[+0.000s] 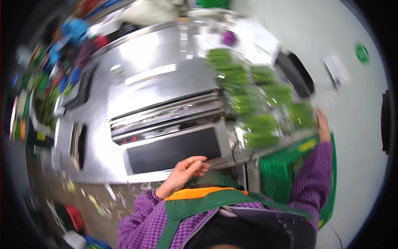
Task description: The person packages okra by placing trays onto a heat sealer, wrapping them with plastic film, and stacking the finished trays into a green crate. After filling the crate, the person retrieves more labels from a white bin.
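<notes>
My left hand [188, 172] hangs over the front edge of the steel table, beside the dark panel [174, 150] of a wrapping machine-like unit. Its fingers are bent together, and nothing shows in them. Out to the right, my right hand [323, 124] is at the outer edge of a group of clear-wrapped packs of green vegetables [260, 130]. Its visible fingers point up alongside the nearest pack [300, 116]; blur hides whether they touch it. The vegetable kind is too blurred to name.
A green crate [274, 176] stands below the packs, near my right arm. The steel table [97, 155] carries a dark tray [83, 89] at left. A purple round object [228, 38] and black box [295, 74] lie farther back. Another person [74, 33] is at far left.
</notes>
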A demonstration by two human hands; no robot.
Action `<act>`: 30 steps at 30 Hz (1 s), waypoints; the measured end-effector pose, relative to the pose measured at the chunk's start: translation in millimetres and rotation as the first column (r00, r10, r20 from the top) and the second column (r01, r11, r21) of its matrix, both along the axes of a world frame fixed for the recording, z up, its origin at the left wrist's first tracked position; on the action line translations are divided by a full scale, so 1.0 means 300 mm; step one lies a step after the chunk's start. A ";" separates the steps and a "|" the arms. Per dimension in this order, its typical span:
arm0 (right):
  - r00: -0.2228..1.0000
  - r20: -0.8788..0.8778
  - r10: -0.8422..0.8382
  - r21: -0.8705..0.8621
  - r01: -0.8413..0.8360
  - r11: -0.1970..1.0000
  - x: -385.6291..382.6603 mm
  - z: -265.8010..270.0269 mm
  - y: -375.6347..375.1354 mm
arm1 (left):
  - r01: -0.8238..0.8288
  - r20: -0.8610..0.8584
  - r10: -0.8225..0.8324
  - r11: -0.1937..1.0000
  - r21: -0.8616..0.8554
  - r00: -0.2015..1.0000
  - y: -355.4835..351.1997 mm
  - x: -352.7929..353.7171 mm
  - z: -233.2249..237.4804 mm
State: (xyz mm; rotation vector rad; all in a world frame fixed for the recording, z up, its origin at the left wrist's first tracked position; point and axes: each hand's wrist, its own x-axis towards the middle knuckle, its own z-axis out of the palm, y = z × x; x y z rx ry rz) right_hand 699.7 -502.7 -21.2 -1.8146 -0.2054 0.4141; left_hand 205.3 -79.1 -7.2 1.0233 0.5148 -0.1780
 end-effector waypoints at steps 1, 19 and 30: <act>1.000 0.018 0.020 -0.059 -0.019 0.998 0.111 -0.130 -0.096 | -0.005 -0.006 0.004 1.000 -0.006 1.000 0.004 0.004 0.011; 0.796 0.493 0.351 -0.316 -0.212 0.925 -0.571 0.131 0.950 | -0.112 0.092 0.108 0.993 0.037 0.990 0.203 -0.191 -0.092; 0.631 0.010 0.776 -0.248 -0.750 0.613 -1.322 0.042 1.329 | -0.383 -0.037 0.382 0.923 -0.034 0.923 0.439 -0.520 -0.153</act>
